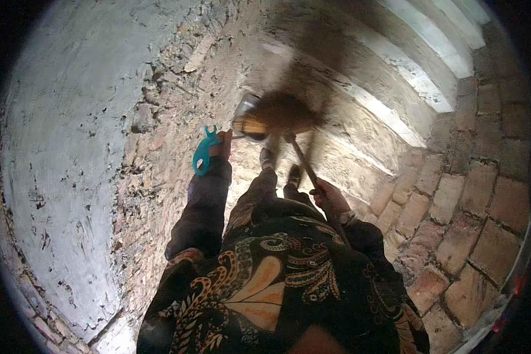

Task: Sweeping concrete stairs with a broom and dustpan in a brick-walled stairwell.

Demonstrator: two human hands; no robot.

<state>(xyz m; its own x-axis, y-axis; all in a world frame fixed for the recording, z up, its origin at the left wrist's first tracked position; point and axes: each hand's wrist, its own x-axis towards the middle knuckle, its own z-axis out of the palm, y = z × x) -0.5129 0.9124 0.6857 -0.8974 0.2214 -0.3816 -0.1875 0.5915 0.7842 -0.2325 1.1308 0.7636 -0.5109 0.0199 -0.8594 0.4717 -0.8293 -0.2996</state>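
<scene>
My left hand is closed round a tool with a teal plastic handle, which has an oval hole and a forked tip. A thin rod runs from this hand toward a dark-rimmed, pan-like piece with an amber patch; it looks like a dustpan, though the join is unclear. My right hand grips the stick of a broom. Ahead of the stick's far end is a wide, blurred brown mass, apparently the broom's head. It partly covers the pan-like piece.
Pale stone steps rise toward the upper right. A brick wall or paving curves along the right. At left stands a grey plastered wall with a crumbling, rough edge. My dark shoes are on the light ground.
</scene>
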